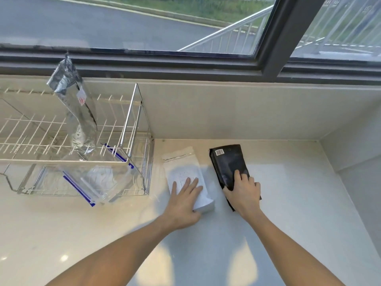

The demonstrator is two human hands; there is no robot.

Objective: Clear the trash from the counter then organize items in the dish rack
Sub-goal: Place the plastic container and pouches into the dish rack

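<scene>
Left hand (185, 195) lies flat, fingers straight, on the white pouch (186, 178); right hand (242, 189) has fingers curled over the near end of the black pouch (227, 164), looks like a grip starting. Both pouches lie flat on the tabletop (288, 203), side by side, just right of the rack (132, 120). Progress, my read: early, neither pouch is off the tabletop yet, and rack sorting isn't started. Rack holds a silver foil bag (76, 104) standing upright on the upper tier and a clear container (97, 180) with blue clips tilted at the front, white crumpled stuff inside. White pouch is plump, resealable top; black one flatter, barcode label at the far end.
</scene>
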